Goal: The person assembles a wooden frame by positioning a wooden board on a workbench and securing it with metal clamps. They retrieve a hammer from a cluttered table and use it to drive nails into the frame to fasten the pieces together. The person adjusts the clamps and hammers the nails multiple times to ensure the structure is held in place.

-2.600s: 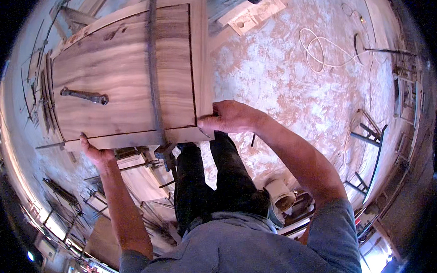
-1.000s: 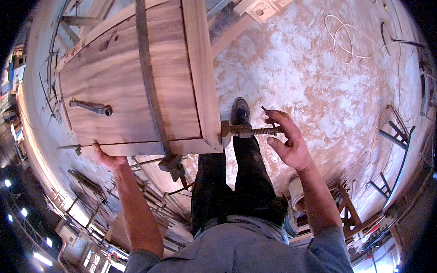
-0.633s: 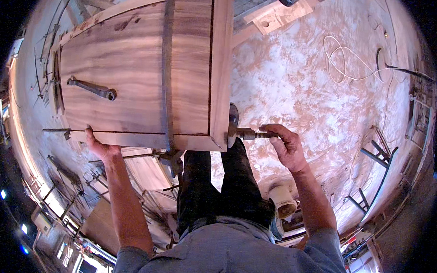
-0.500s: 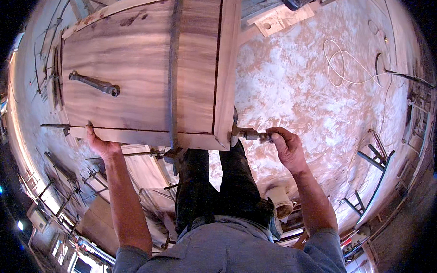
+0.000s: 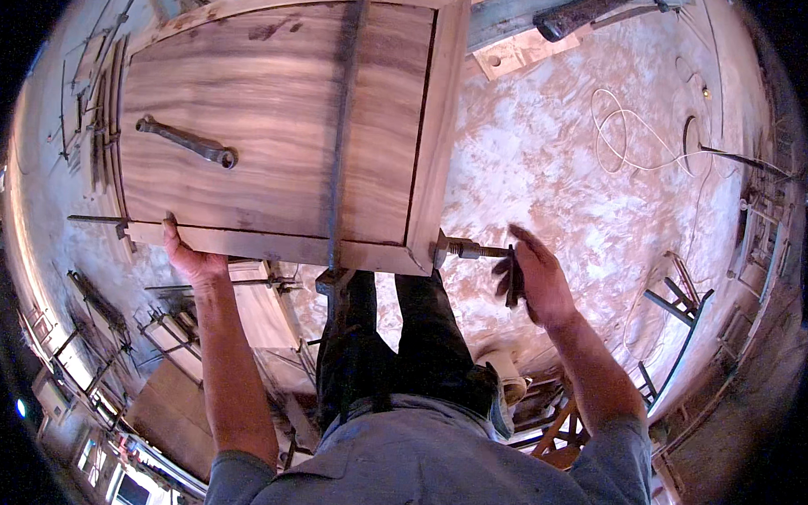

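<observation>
One clamp screw [image 5: 475, 250] points lengthwise at the nearer right hand [image 5: 543, 282], left of its half-curled fingers; hold on crossbar [image 5: 511, 281] unclear; left hand [image 5: 194, 261] clasps wooden panel [image 5: 275, 132]

It's a woodworking shop, clear as day! Front and centre, a framed wooden panel [image 5: 272, 194], a dark clamp bar [image 5: 342, 143] straight across it, a spanner [image 5: 187, 142] lying on top, and a threaded clamp screw [image 5: 482, 251] at the near right corner! Out left, dark metal bars [image 5: 97, 302]; far side, a pale board [image 5: 528, 54] with a round hole; and everywhere, that scuffed, blotchy floor [image 5: 540, 168]!
</observation>
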A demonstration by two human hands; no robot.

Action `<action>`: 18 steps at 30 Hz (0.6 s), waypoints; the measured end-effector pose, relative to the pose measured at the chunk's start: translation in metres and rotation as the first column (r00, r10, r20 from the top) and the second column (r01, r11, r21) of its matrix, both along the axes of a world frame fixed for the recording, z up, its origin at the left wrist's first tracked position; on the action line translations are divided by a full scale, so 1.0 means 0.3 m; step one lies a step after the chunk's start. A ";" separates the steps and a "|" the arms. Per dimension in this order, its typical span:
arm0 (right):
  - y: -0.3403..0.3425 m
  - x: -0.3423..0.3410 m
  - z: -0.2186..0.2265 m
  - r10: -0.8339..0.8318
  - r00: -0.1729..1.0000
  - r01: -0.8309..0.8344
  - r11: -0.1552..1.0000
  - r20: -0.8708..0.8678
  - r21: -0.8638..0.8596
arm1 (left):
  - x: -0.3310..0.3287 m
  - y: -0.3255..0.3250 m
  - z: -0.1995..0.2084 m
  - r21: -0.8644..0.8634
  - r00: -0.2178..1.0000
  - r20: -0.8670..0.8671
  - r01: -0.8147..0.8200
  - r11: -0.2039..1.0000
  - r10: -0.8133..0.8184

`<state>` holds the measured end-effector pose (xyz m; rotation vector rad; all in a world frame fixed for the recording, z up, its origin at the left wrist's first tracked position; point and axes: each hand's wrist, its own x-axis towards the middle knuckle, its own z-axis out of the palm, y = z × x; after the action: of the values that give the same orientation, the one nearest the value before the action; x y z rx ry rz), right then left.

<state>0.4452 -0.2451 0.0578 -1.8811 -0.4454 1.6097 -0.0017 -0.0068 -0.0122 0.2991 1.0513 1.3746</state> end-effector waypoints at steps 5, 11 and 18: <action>-0.030 -0.004 0.067 0.401 0.543 -0.770 0.589 0.738 0.246 | 0.013 -0.007 0.003 -0.011 0.999 -0.021 -0.032 0.999 0.032; 0.010 0.013 0.049 0.330 0.518 -0.804 0.502 0.789 0.318 | -0.014 -0.005 -0.013 -0.017 1.000 0.012 -0.029 0.999 0.029; 0.044 0.035 0.013 0.315 0.793 -0.511 0.811 0.522 0.287 | 0.027 -0.003 0.017 -0.067 0.997 -0.039 -0.063 0.996 0.060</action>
<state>0.4556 -0.2319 0.0617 -1.8823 -1.3942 1.1657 0.0065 -0.0076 -0.0069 0.2447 1.1435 1.3896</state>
